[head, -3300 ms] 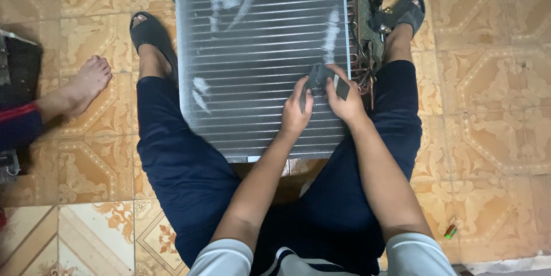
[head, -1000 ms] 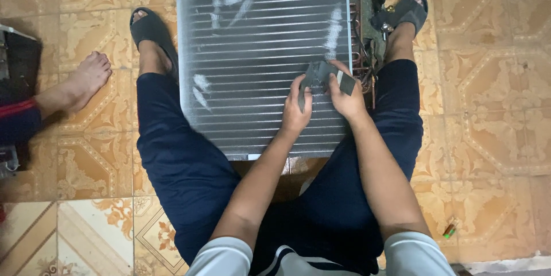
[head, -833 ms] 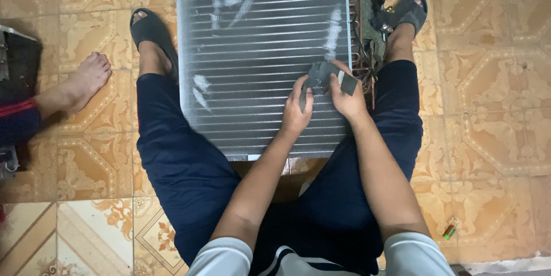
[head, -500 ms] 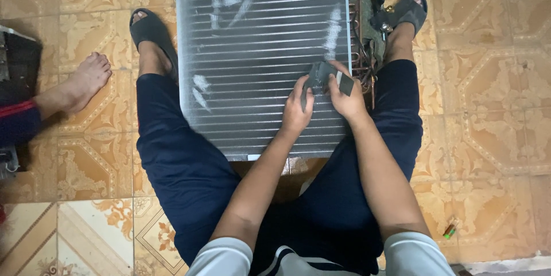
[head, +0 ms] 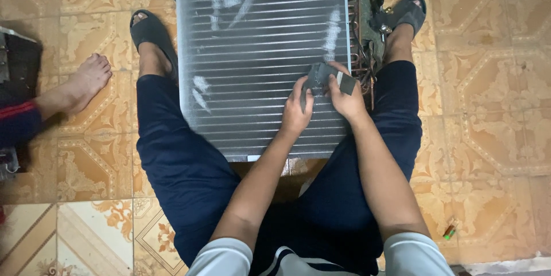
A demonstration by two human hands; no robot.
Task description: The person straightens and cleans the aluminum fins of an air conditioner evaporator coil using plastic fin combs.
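A finned metal coil unit (head: 252,52) lies flat on the tiled floor between my legs, with pale smears on its fins. Copper tubing and wiring (head: 367,18) run along its right side. My left hand (head: 296,113) and my right hand (head: 346,99) both grip a small dark grey piece (head: 321,75) held over the lower right part of the fins. A flat grey tab of that piece sticks out above my right hand's fingers.
Another person's bare foot (head: 86,81) and a dark sleeve with a red stripe (head: 14,121) are at the left, beside a dark object (head: 17,58). My sandalled feet (head: 150,32) flank the unit. A small red and green item (head: 450,230) lies at lower right.
Almost nothing has moved. Both hands stay on the dark grey piece with only slight finger shifts.
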